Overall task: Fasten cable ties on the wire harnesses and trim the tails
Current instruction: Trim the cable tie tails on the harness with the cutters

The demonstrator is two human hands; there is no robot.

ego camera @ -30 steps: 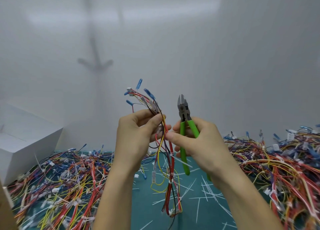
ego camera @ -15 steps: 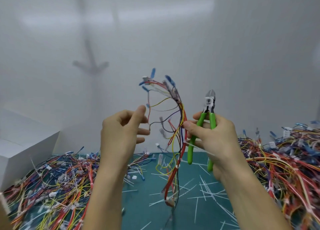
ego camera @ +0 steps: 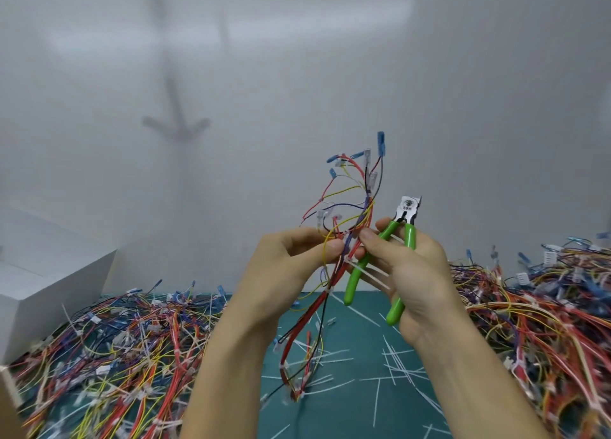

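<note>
The harness [ego camera: 360, 214] mixes red, yellow, purple and black wires with blue terminals. The cutters [ego camera: 410, 237] have bright green handles. White cable-tie tails [ego camera: 377, 402] litter the teal mat [ego camera: 334, 418]; a box [ego camera: 49, 293] is white.

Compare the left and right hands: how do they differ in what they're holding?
The left hand pinches only the wire harness; the right hand also carries the green-handled cutters in its palm. The left hand sits left of the harness; the right hand sits right of it. Shared: both are raised above the teal mat and meet at the harness, near untrimmed white tie tails.
</note>
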